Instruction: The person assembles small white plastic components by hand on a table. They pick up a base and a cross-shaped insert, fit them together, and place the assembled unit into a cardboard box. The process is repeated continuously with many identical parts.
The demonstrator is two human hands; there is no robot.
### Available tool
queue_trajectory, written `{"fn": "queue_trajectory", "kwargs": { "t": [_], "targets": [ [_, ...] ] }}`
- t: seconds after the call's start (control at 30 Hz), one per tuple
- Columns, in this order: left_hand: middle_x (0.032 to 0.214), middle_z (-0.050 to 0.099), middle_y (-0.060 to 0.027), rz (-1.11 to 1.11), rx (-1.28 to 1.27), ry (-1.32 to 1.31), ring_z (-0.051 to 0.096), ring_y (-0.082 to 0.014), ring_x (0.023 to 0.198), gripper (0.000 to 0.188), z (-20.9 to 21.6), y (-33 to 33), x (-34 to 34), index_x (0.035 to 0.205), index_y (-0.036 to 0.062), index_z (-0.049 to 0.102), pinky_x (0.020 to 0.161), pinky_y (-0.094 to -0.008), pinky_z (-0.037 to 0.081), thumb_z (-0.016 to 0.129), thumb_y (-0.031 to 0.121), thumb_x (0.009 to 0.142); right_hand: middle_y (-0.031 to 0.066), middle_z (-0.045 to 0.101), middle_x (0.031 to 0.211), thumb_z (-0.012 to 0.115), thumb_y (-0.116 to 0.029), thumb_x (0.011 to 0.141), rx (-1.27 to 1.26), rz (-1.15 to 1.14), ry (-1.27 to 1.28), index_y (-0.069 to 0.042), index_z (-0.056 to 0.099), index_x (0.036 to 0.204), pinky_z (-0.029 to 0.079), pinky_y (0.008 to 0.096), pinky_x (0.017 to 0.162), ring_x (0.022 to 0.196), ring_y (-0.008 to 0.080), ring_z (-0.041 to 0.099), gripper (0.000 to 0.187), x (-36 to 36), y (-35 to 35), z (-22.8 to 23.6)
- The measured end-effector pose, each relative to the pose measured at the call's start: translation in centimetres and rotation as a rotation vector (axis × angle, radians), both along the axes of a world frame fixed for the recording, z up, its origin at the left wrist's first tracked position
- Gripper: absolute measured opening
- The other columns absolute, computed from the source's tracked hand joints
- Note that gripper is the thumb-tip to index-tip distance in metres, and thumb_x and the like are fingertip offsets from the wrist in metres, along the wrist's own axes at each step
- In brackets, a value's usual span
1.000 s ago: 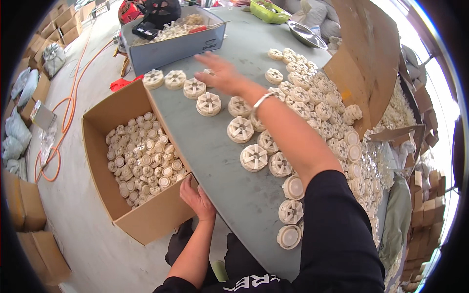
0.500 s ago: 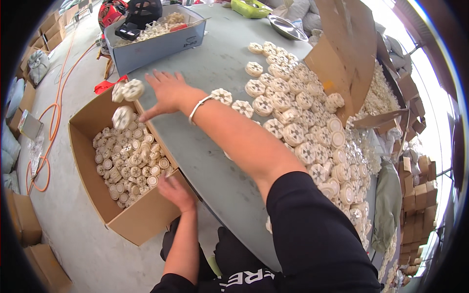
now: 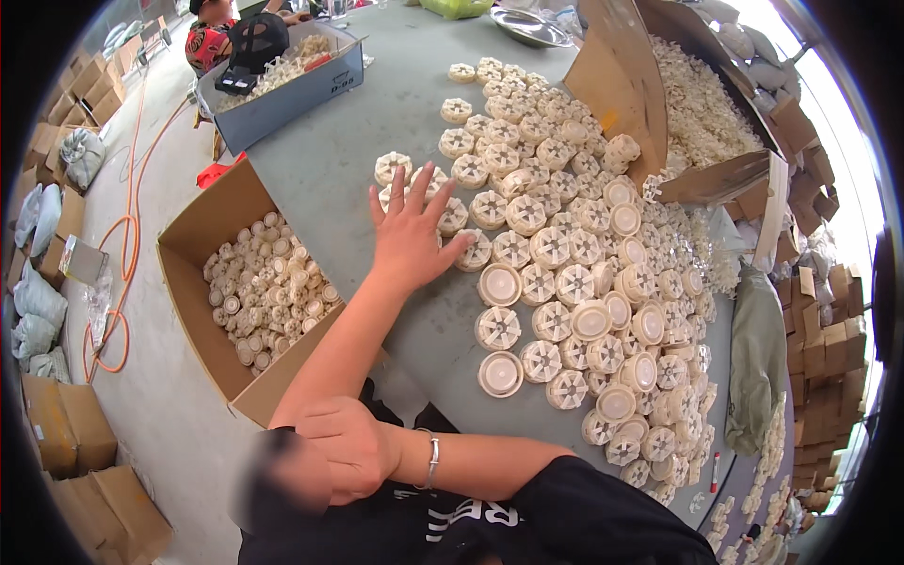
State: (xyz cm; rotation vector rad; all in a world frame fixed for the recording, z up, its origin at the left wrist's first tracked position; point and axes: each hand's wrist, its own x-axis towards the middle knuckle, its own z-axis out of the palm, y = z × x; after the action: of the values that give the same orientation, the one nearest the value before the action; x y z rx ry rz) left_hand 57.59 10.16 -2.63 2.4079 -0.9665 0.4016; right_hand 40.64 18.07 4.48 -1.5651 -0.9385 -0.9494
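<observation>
My left hand (image 3: 411, 235) is open, fingers spread, over several cream round plastic pieces (image 3: 392, 169) at the left edge of a large pile. Some pieces show a dark spoked face, others a smooth ringed face (image 3: 499, 284). My right hand (image 3: 353, 450), with a bangle at its wrist, crosses in front of my left arm near the elbow and black sleeve. Its fingers look curled, but their tips are blurred, and what they grip cannot be made out. A cardboard box (image 3: 200, 320) left of the table holds many such pieces.
A blue-grey box (image 3: 292, 105) of small parts, a black cap (image 3: 258, 40) on it, stands at the table's far left. A person (image 3: 209, 42) is behind it. Far back lies a metal tray (image 3: 532, 28). A large carton (image 3: 621, 85) of small pale pieces stands right.
Pieces that were falling from my right hand are gone from the air. That hand has drawn back to my left arm. My left hand has moved from the box edge onto the table's pieces.
</observation>
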Motion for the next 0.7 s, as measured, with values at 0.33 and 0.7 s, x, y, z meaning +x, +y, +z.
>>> {"fn": "queue_trajectory", "kwargs": {
  "t": [0.33, 0.7],
  "targets": [
    [0.175, 0.038, -0.0007, 0.181, 0.272, 0.1, 0.022, -0.0385, 0.165, 0.064, -0.7, 1.5, 4.4, 0.156, 0.0355, 0.059, 0.125, -0.0802, 0.011, 0.056, 0.068, 0.101, 0.007, 0.063, 0.078, 0.077, 0.0, 0.084, 0.128, -0.014, 0.382, -0.008, 0.07, 0.105, 0.051, 0.0416, 0.068, 0.069, 0.0297, 0.062, 0.023, 0.1, 1.4, -7.2],
    [0.174, 0.037, -0.0085, 0.908, 0.377, -0.018, 0.029, -0.0331, 0.163, 0.062, -0.1, 15.9, 13.8, 0.158, 0.0302, 0.056, 0.124, -0.077, 0.02, 0.065, 0.056, 0.102, 0.0071, 0.06, 0.068, 0.072, -0.006, 0.087, 0.197, -0.09, 0.64, -0.01, 0.063, 0.097, 0.048, 0.0429, 0.059, 0.06, 0.0299, 0.062, 0.014, 3.0, 3.0, -8.6]
  ]
}}
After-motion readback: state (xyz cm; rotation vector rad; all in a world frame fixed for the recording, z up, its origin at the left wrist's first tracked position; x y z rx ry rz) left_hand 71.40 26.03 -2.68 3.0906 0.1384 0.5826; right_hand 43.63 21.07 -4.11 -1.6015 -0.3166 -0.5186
